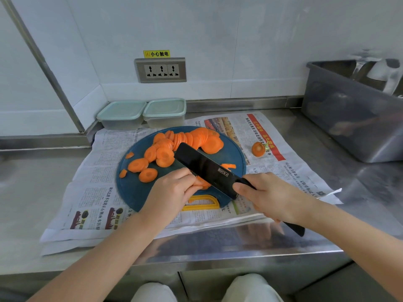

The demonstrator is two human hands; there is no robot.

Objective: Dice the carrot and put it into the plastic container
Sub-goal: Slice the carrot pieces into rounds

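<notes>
carrot slices [185, 140] lie heaped on the blue board [130, 188]; left grip [172, 190] curls over a few beside the blade; right grip [270, 197] clasps the black knife [205, 166]; lidded plastic containers [164, 112] sit behind the board.

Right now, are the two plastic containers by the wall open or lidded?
Both lidded. The left container and the right container each have a pale green lid seated flat on top. Contents: cannot tell.
</notes>
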